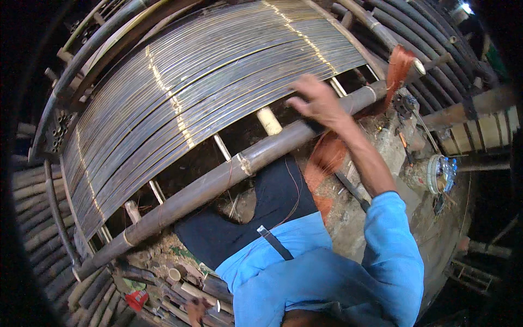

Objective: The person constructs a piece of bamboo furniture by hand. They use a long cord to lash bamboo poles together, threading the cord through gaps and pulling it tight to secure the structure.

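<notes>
My right hand [318, 103] is raised over the near right edge of a panel of dark bamboo slats [229, 76]. Its thumb and fingers are apart, and nothing shows between them. Below the hand a thick bamboo pole [218, 185] runs along the panel's near side. Pale lashings [170, 98] cross the slats in rows. At the lower left, a dark brown shape [197, 312] beside my blue sleeve seems to be my left hand. It is dim, with a small whitish thing by it, and its fingers cannot be made out.
A reddish-brown fibre bundle [399, 65] hangs over the pole's right end; more fibre [326, 158] lies below the pole. A dark long-bladed tool [353, 192] rests near my right forearm. A pale bucket [435, 174] with blue items stands at right. Cut bamboo [185, 294] lies at lower left.
</notes>
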`<state>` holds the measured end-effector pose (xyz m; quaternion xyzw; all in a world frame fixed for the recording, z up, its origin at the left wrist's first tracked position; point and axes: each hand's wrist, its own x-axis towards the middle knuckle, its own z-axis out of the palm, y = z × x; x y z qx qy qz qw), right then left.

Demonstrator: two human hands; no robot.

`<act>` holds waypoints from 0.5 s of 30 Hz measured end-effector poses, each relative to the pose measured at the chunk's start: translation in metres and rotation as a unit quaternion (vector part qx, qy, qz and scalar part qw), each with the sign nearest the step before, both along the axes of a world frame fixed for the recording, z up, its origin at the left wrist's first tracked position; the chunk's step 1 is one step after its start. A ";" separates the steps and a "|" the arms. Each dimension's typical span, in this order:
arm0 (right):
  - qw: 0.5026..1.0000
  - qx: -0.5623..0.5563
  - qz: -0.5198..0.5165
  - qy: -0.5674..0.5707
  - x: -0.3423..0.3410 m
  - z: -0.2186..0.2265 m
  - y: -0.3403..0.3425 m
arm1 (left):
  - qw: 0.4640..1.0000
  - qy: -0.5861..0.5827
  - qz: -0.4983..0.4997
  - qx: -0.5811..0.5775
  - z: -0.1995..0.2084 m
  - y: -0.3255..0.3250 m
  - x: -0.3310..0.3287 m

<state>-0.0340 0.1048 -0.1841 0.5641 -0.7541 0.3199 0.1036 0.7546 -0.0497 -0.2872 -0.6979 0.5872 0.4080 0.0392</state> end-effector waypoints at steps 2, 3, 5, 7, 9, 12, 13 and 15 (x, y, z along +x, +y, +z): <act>0.997 0.061 0.054 0.014 0.014 -0.009 -0.036 | 0.976 0.089 -0.099 -0.170 -0.008 -0.023 -0.046; 0.996 0.080 0.041 0.023 0.007 -0.016 -0.035 | 0.947 0.023 -0.190 -0.258 0.050 -0.034 -0.152; 0.992 0.111 0.015 0.062 0.009 -0.026 -0.057 | 0.831 0.098 -0.280 -0.470 0.090 -0.077 -0.224; 0.991 0.113 -0.022 0.062 0.007 -0.032 -0.055 | 0.768 0.098 -0.336 -0.537 0.092 -0.121 -0.266; 0.990 0.111 -0.056 0.072 0.011 -0.030 -0.052 | 0.714 0.124 -0.390 -0.568 0.094 -0.159 -0.305; 0.989 0.093 -0.083 0.075 0.007 -0.032 -0.043 | 0.707 0.127 -0.405 -0.566 0.089 -0.190 -0.343; 0.987 0.098 -0.103 0.073 0.007 -0.034 -0.042 | 0.706 0.121 -0.415 -0.561 0.092 -0.197 -0.346; 0.988 0.091 -0.111 0.065 0.005 -0.032 -0.036 | 0.700 0.127 -0.430 -0.555 0.094 -0.202 -0.358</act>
